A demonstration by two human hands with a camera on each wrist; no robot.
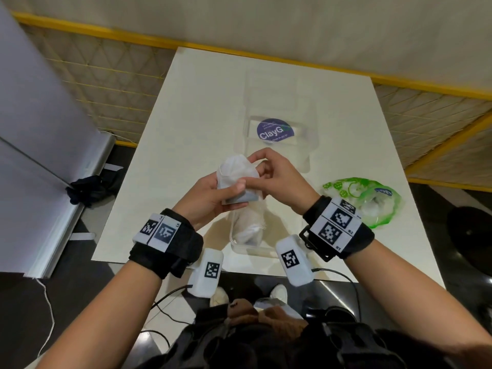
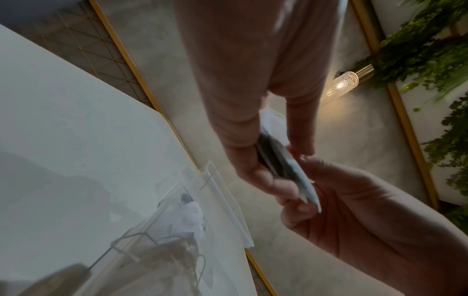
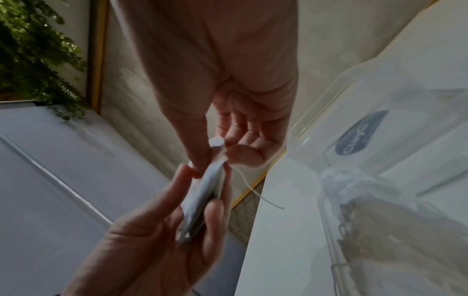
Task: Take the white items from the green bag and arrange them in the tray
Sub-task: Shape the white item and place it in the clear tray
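From the head view, both hands meet above the clear tray [image 1: 241, 251], sharing one white item [image 1: 235, 177] — a flat, folded white piece, seemingly a mask. The left hand [image 1: 213, 195] curls under it with the thumb pressed on top, likely as the anchor, while the right hand [image 1: 277, 177] pinches its far edge, apparently to straighten it before it goes down. More white pieces already lie in the tray directly below. The green bag [image 1: 364, 201] rests on the table [image 1: 186, 107] to the right, well apart, with white still showing inside.

The left wrist view shows the left fingers [image 2: 263, 180] clamped on the item's thin edge, the right hand touching its lower corner.

In the right wrist view, the right thumb and forefinger nip the upper end beside a dangling string [image 3: 255, 192] — the other fingers spread loose
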